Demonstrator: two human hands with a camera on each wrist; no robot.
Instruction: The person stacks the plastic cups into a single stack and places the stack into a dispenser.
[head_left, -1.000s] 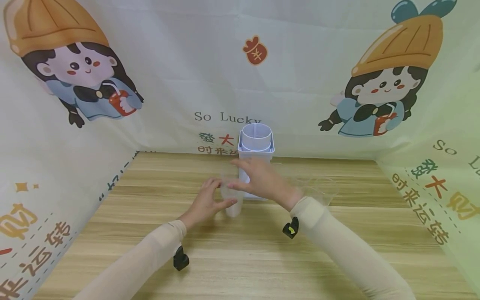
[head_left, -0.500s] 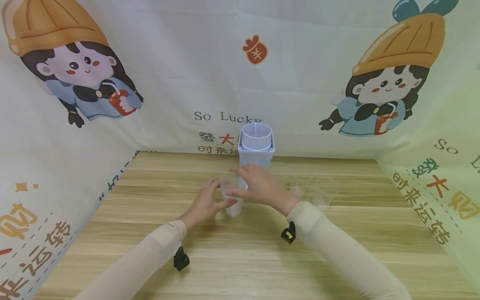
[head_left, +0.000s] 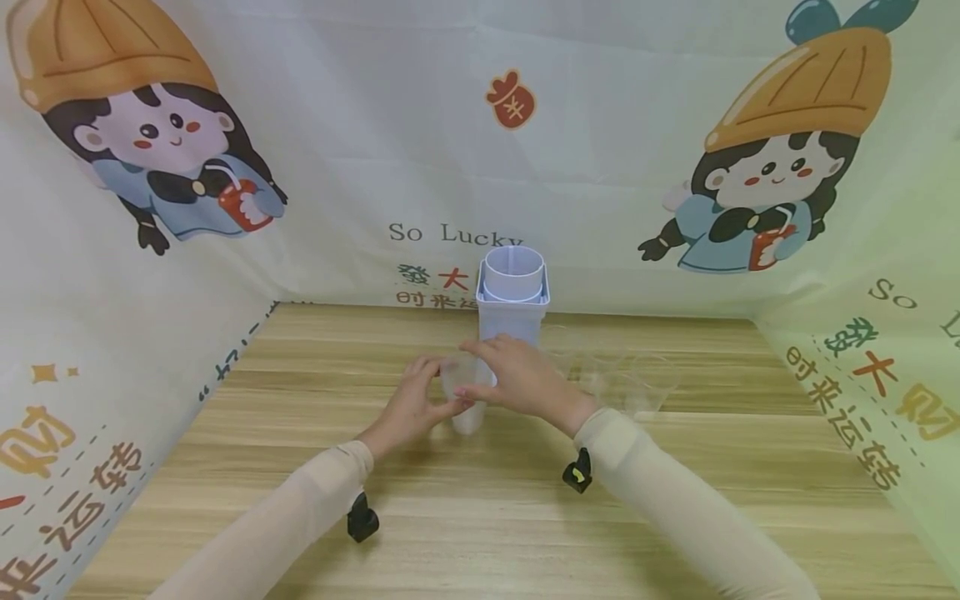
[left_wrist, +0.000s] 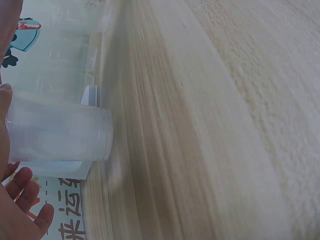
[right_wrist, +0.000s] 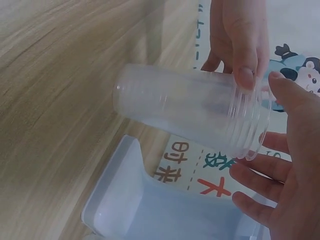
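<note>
While left hand (head_left: 410,407) holds nested cups (right_wrist: 175,105), backdrop (head_left: 435,175) reads "So Lucky".

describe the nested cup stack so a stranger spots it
On the wooden table, find the tall pale holder. The nested cup stack is in front, slightly left; unlike the clear cups at right, it is in the left grip.

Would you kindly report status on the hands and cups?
Left hand grips clear cup stack; right hand at its top, grip unclear. Stack roughly upright. Pale container close behind, not visibly blocking.
</note>
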